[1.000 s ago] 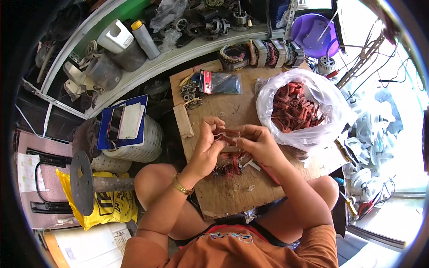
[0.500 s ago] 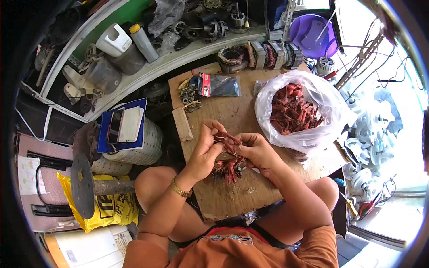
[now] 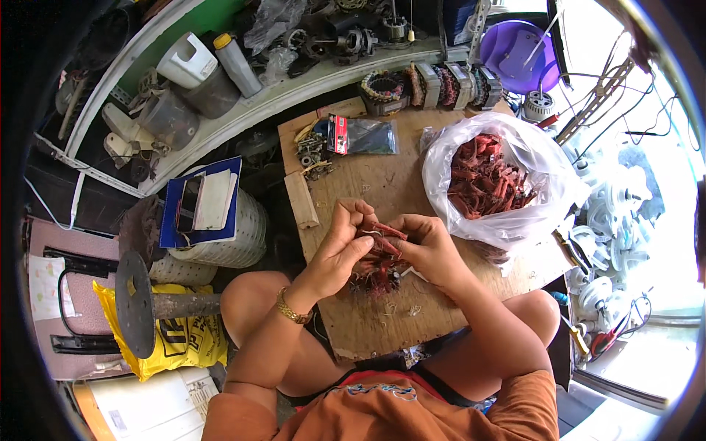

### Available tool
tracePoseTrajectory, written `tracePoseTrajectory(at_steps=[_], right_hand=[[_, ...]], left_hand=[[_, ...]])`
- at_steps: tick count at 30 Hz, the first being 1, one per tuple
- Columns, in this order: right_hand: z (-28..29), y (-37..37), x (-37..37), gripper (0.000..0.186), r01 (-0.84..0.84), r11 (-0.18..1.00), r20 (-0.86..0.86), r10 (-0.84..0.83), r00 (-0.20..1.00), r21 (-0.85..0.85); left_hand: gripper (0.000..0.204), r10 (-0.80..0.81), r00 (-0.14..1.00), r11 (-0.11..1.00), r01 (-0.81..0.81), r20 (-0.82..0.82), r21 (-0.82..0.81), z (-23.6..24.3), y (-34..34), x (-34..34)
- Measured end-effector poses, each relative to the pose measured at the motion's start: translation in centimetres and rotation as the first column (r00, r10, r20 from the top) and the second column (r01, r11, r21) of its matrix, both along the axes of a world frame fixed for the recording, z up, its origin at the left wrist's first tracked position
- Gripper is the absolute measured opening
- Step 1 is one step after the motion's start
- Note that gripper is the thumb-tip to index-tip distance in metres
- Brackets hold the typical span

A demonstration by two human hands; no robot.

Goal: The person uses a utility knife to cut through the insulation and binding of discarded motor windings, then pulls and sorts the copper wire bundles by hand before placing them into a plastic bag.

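The white plastic bag [image 3: 548,220], its mouth spread wide around a pile of red strips [image 3: 489,176], stands on the wooden table [image 3: 434,327]. Left of the bag and nearer the person, both hands are raised over the table with a red bundle [image 3: 385,239] between them. The left hand [image 3: 343,248] has its thumb and fingers clamped on the bundle's left part; the right hand [image 3: 425,248] pinches its right end, thumb against fingers, on the side toward the bag. The exact contact of the fingertips is partly hidden. Under the hands, also left of the bag and nearer the person, a darker red tangle [image 3: 380,281] lies on the table, partly covered by them. A gold-coloured band [image 3: 294,307] circles the left wrist. To the left of the bag and well apart from it lie a flat clear packet [image 3: 371,137] with a red-and-black header and, farther left, a heap of small metal parts [image 3: 312,153]. Beyond the bag, a row of wound motor cores [image 3: 437,88] lines the far side; a purple basin [image 3: 515,55] is behind the bag, slightly to the right. Right of the bag, off the table, white plastic parts [image 3: 618,195] are piled up.
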State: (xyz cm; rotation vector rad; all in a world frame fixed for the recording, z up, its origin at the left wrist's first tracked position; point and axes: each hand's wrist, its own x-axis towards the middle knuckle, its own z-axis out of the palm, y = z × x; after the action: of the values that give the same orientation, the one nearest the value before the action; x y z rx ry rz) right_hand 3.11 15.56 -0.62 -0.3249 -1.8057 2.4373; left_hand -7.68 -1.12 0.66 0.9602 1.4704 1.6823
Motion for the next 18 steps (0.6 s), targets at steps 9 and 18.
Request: tracePoseTrajectory(at_steps=[9,18], right_hand=[[2.0,0.1,0.5,0.011,-0.042,0.97,0.148,0.079,0.986,-0.239],[0.1,1.5,0.9,0.02,-0.271,0.782,0.07,0.371,0.926,-0.561]], left_hand=[[0.05,-0.044,0.996,0.996,0.038,0.079,0.079,0.5,-0.6,-0.8],[0.044,-0.134,0.978,0.99,0.126,-0.157,-0.063,1.5,-0.9,-1.4]])
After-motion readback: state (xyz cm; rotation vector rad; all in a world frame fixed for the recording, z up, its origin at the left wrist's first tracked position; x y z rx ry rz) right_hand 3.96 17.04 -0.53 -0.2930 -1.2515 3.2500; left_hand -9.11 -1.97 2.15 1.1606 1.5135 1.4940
